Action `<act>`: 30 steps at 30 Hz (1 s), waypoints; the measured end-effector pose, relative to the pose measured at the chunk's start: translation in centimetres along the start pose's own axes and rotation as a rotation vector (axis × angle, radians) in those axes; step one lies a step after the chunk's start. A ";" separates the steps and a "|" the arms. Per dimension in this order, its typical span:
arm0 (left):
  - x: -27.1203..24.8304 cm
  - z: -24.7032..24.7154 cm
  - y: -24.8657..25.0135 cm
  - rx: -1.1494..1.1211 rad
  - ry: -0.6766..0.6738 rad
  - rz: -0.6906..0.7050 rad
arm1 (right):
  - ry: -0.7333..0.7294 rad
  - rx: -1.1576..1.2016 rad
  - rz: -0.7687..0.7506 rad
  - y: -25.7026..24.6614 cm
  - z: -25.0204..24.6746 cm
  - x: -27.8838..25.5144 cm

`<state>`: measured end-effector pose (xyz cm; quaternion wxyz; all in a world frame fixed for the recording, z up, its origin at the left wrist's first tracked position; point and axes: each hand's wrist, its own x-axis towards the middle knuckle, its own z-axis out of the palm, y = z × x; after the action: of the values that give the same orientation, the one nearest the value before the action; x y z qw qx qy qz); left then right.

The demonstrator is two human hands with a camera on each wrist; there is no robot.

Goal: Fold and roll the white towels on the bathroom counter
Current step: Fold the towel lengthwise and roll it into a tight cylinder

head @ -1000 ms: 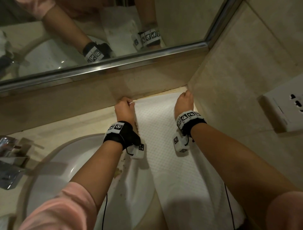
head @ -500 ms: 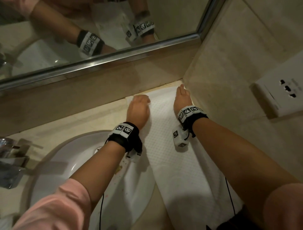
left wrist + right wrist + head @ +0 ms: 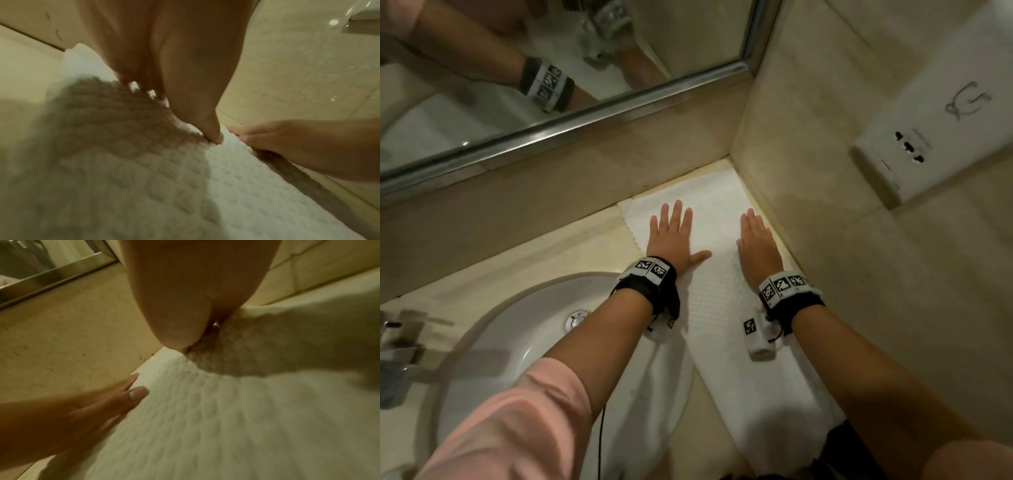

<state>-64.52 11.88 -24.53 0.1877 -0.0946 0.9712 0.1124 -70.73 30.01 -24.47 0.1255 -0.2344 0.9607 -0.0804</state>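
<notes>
Pressing flat, both hands (image 3: 712, 236) splayed wide on white towel (image 3: 726, 308), its near end cut off

The left hand (image 3: 164, 65) reaches down from the top of the frame, palm side toward the camera, its straight fingers (image 3: 211, 129) pressed flat on the towel (image 3: 236, 178). The towel is white with a raised waffle weave and fills the near and middle ground, running from the far left to the near right; the hand's shadow darkens its left part. At the right, the right hand (image 3: 287, 142) lies flat on the towel's right edge, fingers extended toward the far end, beside the wall (image 3: 308, 73). The wall is glossy beige stone with bright light spots. Pale counter (image 3: 24, 68) shows at the far left, beyond the towel's corner.
</notes>
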 end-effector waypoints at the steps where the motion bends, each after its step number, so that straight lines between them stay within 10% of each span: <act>1: 0.0 -0.1 0.1 0.002 -0.007 -0.003 | 0.032 0.038 0.025 0.3 0.2 -1.1; 8: -0.1 -0.7 0.5 0.009 -0.028 -0.012 | 0.255 0.271 0.313 2.7 0.4 -7.1; 15: -0.1 -0.6 1.1 -0.053 -0.038 -0.044 | 0.019 0.479 0.575 2.5 -1.2 -5.7; 30: -0.1 -0.9 1.1 -0.075 -0.048 -0.037 | 0.008 0.400 0.630 0.4 -3.4 1.7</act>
<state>-64.94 12.77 -23.50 0.2092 -0.1170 0.9596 0.1473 -73.33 29.90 -21.69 0.1837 0.1020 0.9515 -0.2247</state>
